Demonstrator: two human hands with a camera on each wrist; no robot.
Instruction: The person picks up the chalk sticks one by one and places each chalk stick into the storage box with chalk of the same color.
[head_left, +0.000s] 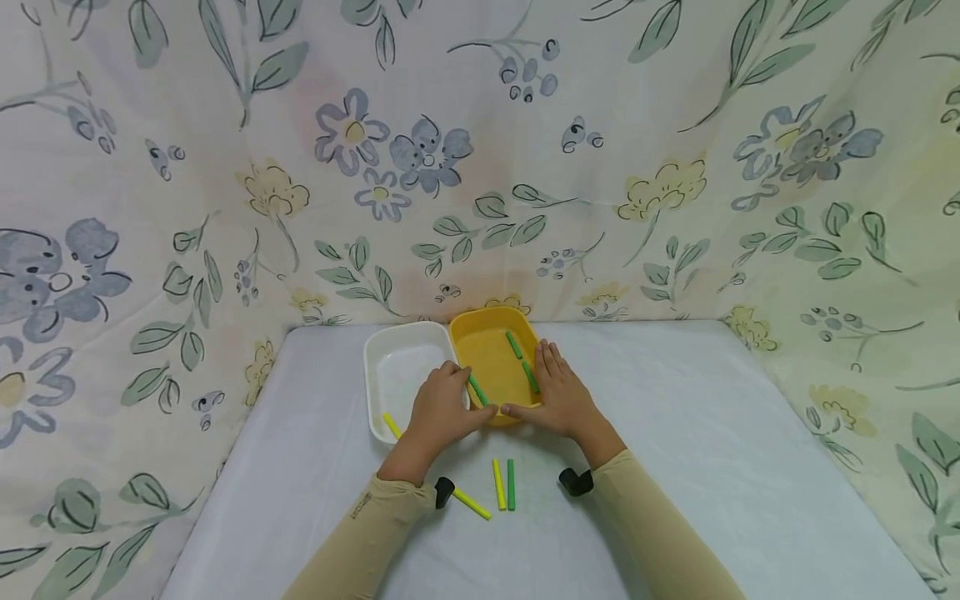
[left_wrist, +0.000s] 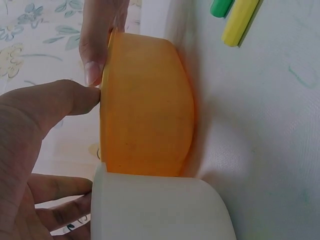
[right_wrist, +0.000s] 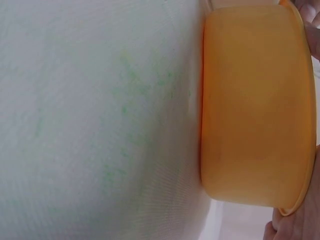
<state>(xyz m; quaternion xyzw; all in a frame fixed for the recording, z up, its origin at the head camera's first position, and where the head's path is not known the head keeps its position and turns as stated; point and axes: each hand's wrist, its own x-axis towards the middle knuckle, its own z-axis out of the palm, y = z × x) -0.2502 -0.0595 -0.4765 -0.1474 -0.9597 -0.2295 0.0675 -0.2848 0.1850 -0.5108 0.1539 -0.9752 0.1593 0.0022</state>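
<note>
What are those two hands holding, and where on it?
Both the left hand and right hand touch the yellow tray at its near rim.

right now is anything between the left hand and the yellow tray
Nothing visible: the left hand is already at the yellow tray's near rim, its thumb by a green stick inside. The white tray sits beside it, not between.

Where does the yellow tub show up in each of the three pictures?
Head view: the yellow tub sits mid-frame at the table's far edge, between both hands.
Left wrist view: the tub fills the centre, seen side-on.
Right wrist view: the tub fills the right half, side-on.
Shared landmark: the white tub beside it, bottom of the left wrist view; in the right wrist view I cannot tell.
</note>
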